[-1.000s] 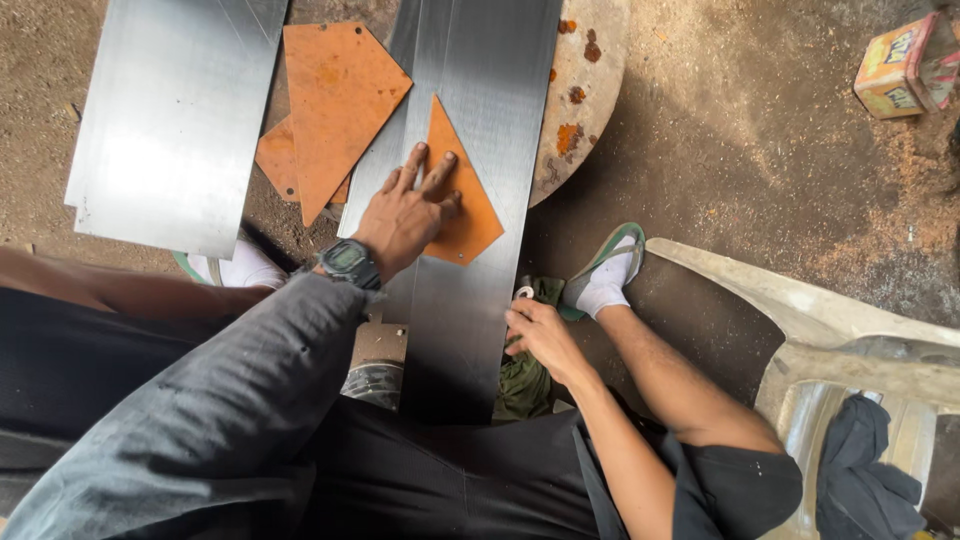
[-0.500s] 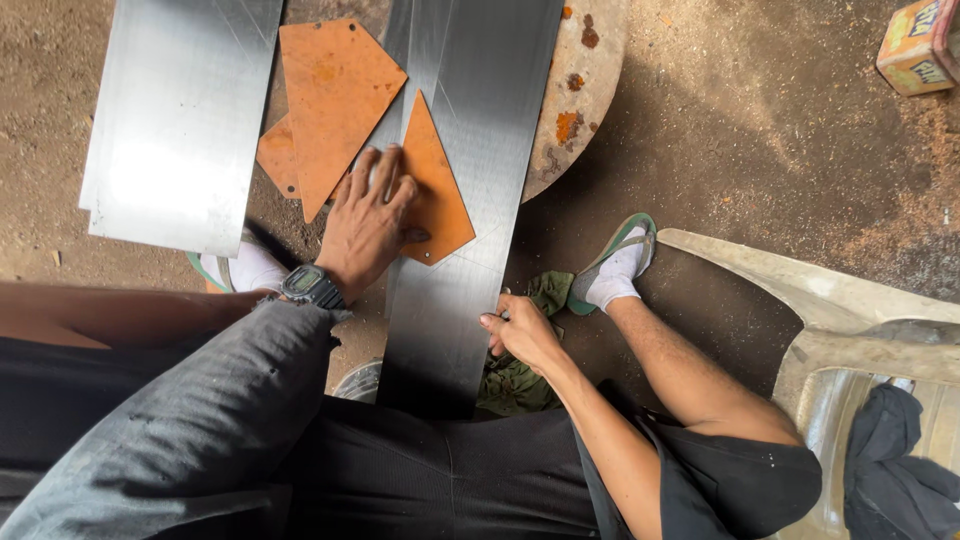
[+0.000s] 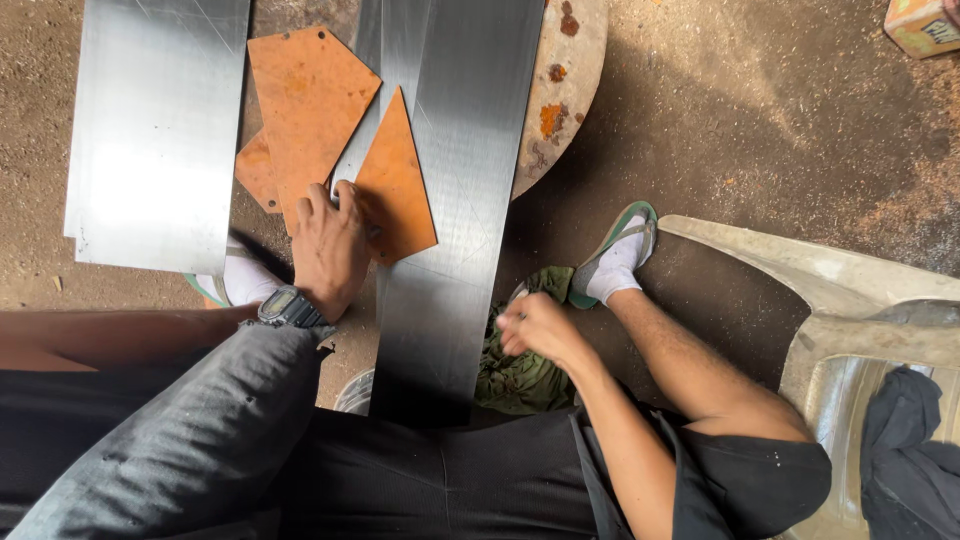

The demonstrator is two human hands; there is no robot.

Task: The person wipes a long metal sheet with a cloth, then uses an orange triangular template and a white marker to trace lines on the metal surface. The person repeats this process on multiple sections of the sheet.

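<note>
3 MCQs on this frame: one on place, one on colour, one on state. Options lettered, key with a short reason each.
1. Where does the left hand rest?
A. on the orange triangular plate
B. on the plastic chair
C. on the dirt floor

2. What colour is the sandal on the right foot?
A. red
B. green
C. black

3. How is the right hand?
A. flat and open on the long steel sheet
B. closed at the sheet's edge, above a green cloth
C. raised clear of everything

Key: 1 A, its fingers press the orange triangular plate lying on the long steel sheet. 2 B, its rim shows green around the white sock. 3 B, its fingers are curled beside the sheet over the green cloth.
</note>
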